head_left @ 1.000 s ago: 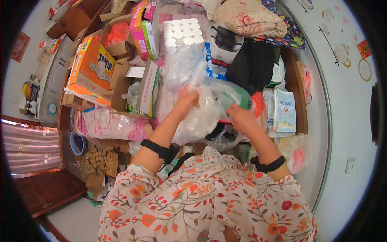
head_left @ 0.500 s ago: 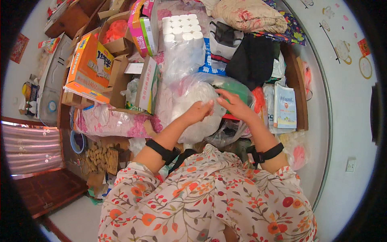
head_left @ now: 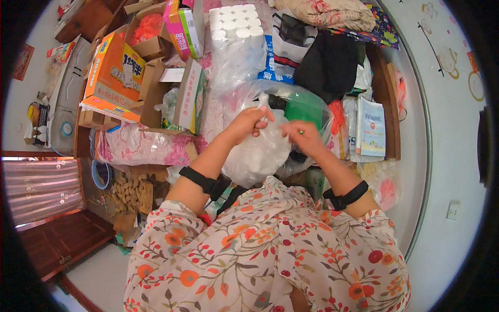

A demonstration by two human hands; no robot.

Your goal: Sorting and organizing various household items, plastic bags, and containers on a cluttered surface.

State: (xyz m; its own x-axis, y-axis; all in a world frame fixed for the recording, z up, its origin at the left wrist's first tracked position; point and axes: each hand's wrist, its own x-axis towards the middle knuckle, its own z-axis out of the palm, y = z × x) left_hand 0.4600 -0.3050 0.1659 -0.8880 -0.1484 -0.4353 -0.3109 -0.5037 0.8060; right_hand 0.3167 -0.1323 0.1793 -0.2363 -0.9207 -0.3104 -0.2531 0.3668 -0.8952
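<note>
My left hand (head_left: 246, 125) is closed on the gathered neck of a white plastic bag (head_left: 255, 155), whose bunched top sticks up past the fingers. The bag bulges below the hand, in front of my body. Just right of its neck is my right hand (head_left: 303, 137), fingers curled and smeared by motion; whether they hold anything is unclear. Behind and around the white bag spreads a larger clear plastic bag (head_left: 325, 112). A green item (head_left: 303, 110) and something dark show inside it.
Wrapped white paper rolls (head_left: 236, 23) lie beyond the bags. On the left stand an orange carton (head_left: 112, 83) and an opened cardboard box (head_left: 153, 99). Black cloth (head_left: 327, 65) and a stack of booklets (head_left: 370, 129) are on the right, beside a wooden edge (head_left: 387, 104).
My left hand has moved up and left, now gripping the white bag's neck. My right hand has drawn down slightly, its fingers curling in. More of the green item shows.
</note>
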